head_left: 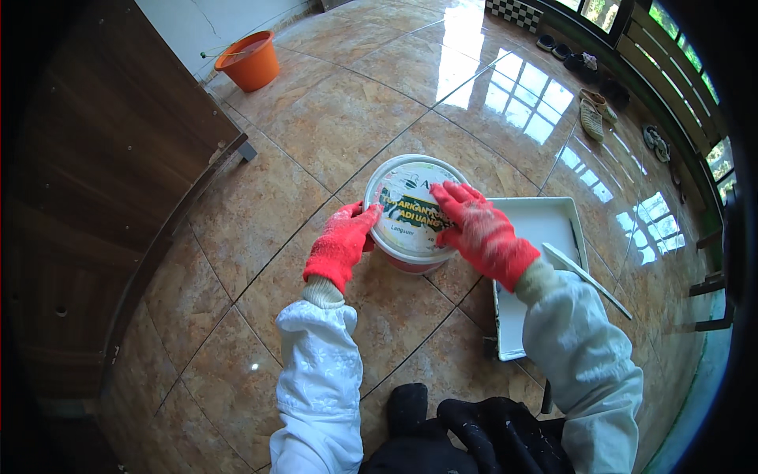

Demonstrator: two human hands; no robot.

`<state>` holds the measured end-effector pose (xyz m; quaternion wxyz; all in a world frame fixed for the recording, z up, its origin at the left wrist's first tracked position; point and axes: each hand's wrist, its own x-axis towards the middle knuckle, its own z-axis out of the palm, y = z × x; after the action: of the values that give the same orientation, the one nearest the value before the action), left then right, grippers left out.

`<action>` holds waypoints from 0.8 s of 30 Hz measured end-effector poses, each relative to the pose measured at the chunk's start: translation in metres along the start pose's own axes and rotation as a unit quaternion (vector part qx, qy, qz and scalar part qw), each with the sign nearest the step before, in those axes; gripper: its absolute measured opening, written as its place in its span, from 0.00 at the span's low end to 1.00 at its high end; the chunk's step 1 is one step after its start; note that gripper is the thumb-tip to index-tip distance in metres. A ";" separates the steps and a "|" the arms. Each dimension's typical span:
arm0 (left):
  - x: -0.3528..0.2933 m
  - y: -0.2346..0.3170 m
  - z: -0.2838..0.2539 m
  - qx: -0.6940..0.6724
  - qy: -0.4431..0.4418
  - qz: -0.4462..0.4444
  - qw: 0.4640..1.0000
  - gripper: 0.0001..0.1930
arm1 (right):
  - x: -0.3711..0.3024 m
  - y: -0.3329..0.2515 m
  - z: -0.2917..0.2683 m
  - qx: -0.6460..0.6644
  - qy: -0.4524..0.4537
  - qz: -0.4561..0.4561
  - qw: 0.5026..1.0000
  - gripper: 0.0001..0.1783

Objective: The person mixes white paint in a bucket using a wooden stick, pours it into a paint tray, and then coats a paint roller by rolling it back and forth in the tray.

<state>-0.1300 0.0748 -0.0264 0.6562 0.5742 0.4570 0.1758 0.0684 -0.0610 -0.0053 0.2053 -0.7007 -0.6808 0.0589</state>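
A red-gloved left hand (343, 243) has its grip clamped at the rim of a round red plastic tub (412, 268) on brown marbled floor tiles (316, 150); the red-gloved right hand (482, 229) spreads across its white plastic lid (405, 237). Lid-handling appears underway; prying would call for steadying.

Strong daylight glare on tiles (379, 103)

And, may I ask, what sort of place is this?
Probably a home's entrance or front room, judging by the shoes near the windows and the glossy tiled floor.
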 end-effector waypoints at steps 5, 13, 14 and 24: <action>-0.002 0.004 0.003 -0.010 0.009 -0.001 1.000 0.23 | 0.000 0.010 0.003 0.050 -0.038 0.044 0.997 0.39; 0.009 -0.004 -0.002 -0.050 0.005 -0.018 0.999 0.24 | -0.001 0.005 0.013 0.014 -0.008 0.026 1.000 0.37; 0.006 0.003 -0.002 0.037 0.029 -0.042 0.998 0.27 | 0.003 0.003 0.008 0.013 -0.026 0.030 0.999 0.37; 0.041 0.004 -0.013 0.064 0.028 0.030 0.997 0.24 | 0.054 -0.018 0.000 -0.104 -0.170 0.021 0.980 0.21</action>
<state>-0.1176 0.1148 -0.0384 0.5996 0.6236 0.4676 0.1817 0.0556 -0.0086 0.0115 0.0112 -0.7123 -0.6929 0.1108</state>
